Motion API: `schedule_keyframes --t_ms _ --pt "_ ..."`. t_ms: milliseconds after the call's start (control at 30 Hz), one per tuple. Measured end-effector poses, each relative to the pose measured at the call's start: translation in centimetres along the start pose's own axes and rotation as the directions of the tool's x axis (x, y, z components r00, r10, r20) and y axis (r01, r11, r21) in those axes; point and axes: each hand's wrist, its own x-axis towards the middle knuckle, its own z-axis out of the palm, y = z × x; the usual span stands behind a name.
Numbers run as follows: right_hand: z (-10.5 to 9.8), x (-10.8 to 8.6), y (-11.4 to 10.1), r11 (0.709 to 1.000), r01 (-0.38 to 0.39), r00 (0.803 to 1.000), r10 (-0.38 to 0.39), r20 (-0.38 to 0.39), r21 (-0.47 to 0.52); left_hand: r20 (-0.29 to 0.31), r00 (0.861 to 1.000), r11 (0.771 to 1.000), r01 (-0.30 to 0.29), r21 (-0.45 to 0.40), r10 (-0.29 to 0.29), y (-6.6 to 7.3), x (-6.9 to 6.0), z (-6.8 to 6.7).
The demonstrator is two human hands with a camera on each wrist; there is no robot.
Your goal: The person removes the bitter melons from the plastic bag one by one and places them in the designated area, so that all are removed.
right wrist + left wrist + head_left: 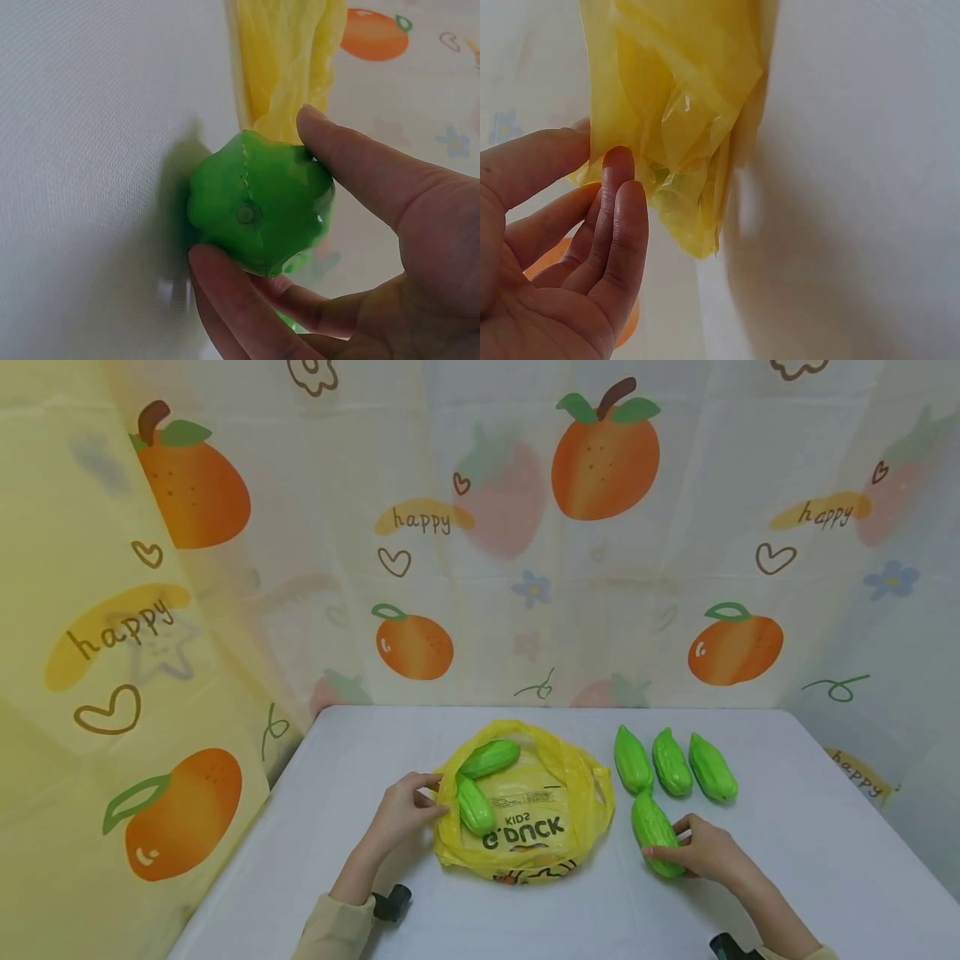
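Note:
My left hand [407, 814] pinches the left rim of a yellow plastic bag [592, 793], thumb on one side of the film and fingers on the other. The bag lies spread with its mouth up. Two glossy green ribbed toy gourds [490, 759] rest inside it on the left. Right of the bag, my right hand [705, 852] grips another green ribbed toy gourd [651, 827] at its near end. In the right wrist view, thumb and fingers hold this gourd [255, 199] from opposite sides, close to the table surface.
Behind the held gourd, three more green gourds [672, 762] lie in a row on the white table [375, 735]; the leftmost touches or nearly touches its tip. A fruit-printed cloth [495, 610] hangs behind the table and along its sides.

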Motion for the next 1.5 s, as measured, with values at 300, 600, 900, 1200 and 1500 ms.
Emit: schedule_keyframes --t_ms 300,600,900,1200,1500 --pt "0.1 0.1 0.1 0.999 -0.007 1.000 0.007 0.016 0.035 0.000 1.000 1.000 -0.008 -0.003 0.008 -0.1 0.1 0.1" --pt "0.0 0.6 0.9 0.990 -0.039 0.997 0.028 0.076 0.136 -0.001 1.000 1.000 -0.018 0.002 0.018 -0.1 0.1 0.1" --pt "-0.1 0.6 1.3 0.978 -0.059 0.994 0.039 0.106 0.198 0.004 1.000 1.000 -0.028 -0.005 0.028 -0.1 0.2 0.1" --pt "0.0 0.8 1.5 0.963 -0.086 0.988 0.050 0.143 0.257 -0.005 1.000 1.000 -0.013 -0.005 0.013 0.0 0.1 0.2" --pt "0.0 0.8 1.5 0.948 -0.092 0.985 0.042 0.166 0.306 -0.002 0.999 0.999 -0.036 -0.003 0.036 -0.2 0.1 0.2"
